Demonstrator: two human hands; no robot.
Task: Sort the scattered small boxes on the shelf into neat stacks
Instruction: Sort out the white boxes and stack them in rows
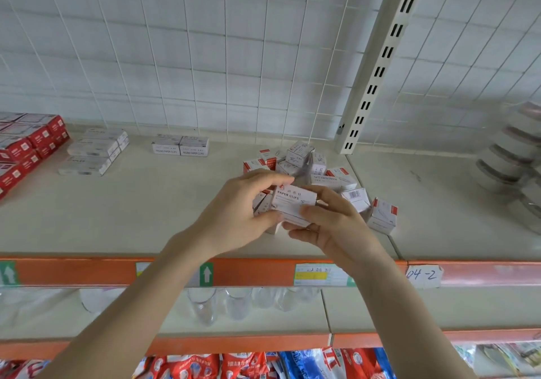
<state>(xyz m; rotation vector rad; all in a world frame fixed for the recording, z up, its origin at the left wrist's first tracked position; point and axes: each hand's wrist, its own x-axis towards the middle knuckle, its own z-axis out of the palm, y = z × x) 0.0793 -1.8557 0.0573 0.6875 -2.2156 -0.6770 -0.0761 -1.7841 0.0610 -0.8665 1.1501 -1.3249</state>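
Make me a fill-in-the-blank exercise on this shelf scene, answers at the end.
1. The left hand and right hand grip a box printed "PAPER ____".
2. The shelf edge in front of the hands is coloured ____.
3. The handwritten tag on that edge reads "04-____".

Missing words: CLIPS; orange; 2

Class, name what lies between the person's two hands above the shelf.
A white PAPER CLIPS box, gripped by the left hand and the right hand; the head view shows it.
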